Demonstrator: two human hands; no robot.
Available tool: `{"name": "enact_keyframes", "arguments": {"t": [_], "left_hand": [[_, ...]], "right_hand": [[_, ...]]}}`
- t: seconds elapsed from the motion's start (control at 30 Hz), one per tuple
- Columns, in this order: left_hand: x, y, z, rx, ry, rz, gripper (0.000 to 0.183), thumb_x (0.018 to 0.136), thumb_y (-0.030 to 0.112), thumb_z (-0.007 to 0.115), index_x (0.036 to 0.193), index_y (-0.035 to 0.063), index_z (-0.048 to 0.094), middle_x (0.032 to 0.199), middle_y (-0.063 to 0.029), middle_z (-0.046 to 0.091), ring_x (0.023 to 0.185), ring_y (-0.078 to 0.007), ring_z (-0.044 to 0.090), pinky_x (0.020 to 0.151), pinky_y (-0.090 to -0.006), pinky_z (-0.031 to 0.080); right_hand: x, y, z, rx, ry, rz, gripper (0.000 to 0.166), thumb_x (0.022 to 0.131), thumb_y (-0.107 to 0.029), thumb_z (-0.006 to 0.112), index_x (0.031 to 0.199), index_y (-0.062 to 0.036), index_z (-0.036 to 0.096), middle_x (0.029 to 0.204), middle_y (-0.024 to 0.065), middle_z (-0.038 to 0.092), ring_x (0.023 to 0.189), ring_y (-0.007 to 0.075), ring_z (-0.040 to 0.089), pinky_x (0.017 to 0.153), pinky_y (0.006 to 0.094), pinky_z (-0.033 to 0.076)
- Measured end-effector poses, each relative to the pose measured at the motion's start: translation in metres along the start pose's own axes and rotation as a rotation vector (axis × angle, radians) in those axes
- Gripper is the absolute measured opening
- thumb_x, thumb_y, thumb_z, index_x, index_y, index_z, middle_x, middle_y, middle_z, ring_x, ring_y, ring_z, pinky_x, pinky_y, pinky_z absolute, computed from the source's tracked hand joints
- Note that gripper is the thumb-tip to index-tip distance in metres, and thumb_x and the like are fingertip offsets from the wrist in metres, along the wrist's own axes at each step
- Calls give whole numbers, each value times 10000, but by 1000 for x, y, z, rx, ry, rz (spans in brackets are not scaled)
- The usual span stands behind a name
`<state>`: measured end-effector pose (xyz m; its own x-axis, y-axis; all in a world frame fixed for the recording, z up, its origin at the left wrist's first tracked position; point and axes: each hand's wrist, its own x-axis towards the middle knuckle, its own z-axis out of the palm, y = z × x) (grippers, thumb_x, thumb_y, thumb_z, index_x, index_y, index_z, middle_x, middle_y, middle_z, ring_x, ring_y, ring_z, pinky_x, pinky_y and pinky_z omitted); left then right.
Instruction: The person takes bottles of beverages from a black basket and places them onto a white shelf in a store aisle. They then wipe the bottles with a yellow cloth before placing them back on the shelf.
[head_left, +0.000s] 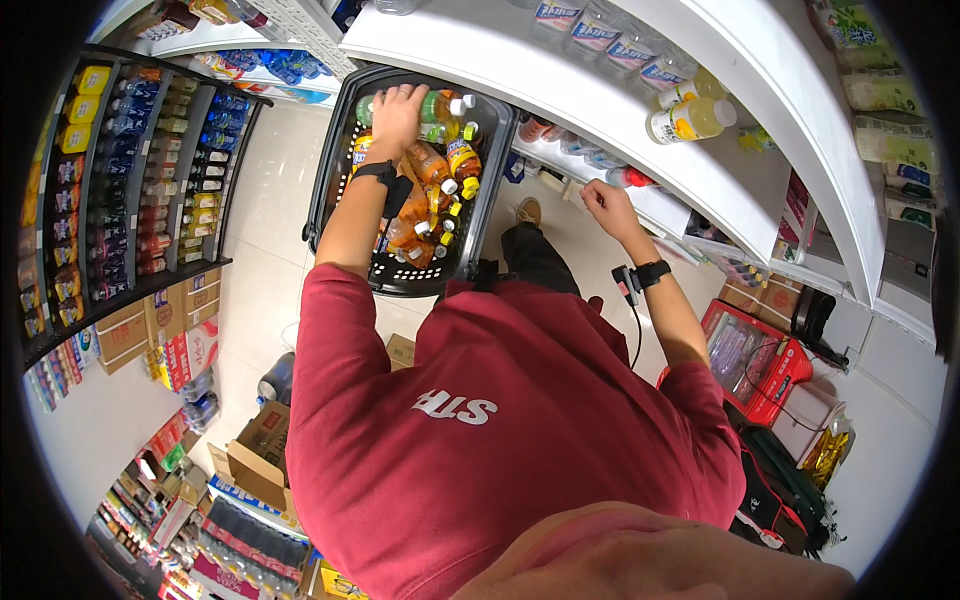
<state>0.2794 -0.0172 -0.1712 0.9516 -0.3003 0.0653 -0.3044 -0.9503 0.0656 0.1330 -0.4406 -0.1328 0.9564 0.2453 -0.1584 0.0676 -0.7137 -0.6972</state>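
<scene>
A black plastic shopping basket (496, 187) stands before me, loaded with several drink bottles. At its far end my left hand (397, 116) is wrapped over a green bottle with a white cap (441, 107), which lies sideways on the others. Amber drink bottles (429, 165) with white caps and a yellow-capped bottle (463, 155) lie below it. To the right of the basket, my right hand (609, 208) hangs with curled fingers near the edge of the white shelf; nothing shows in it. Close by on the lower shelf is a bottle with a red cap (628, 177).
The white shelf (480, 56) holds clear bottles (592, 34) and a pale yellow bottle (690, 122) lying on its side. A stocked drink rack (142, 180) stands left. Cardboard boxes (259, 442) sit behind me, and a red-framed case (754, 364) at right.
</scene>
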Motion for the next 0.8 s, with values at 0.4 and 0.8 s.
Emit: {"name": "enact_keyframes", "arguments": {"t": [0.4, 0.8], "left_hand": [[-7, -5, -29, -319, 3, -41, 254, 914, 231, 601, 1142, 140, 664, 836, -220, 704, 801, -444, 681, 721, -554, 553], [81, 158, -357, -743, 760, 426, 98, 862, 79, 697, 955, 54, 704, 604, -50, 509, 566, -217, 495, 572, -362, 399]], "right_hand": [[36, -48, -34, -109, -118, -311, 161, 956, -211, 613, 951, -59, 667, 817, 166, 677, 749, 386, 660, 663, 463, 509], [-6, -319, -238, -594, 124, -1102, 222, 941, -253, 656, 831, -81, 569, 695, 72, 547, 634, 282, 616, 565, 399, 507]]}}
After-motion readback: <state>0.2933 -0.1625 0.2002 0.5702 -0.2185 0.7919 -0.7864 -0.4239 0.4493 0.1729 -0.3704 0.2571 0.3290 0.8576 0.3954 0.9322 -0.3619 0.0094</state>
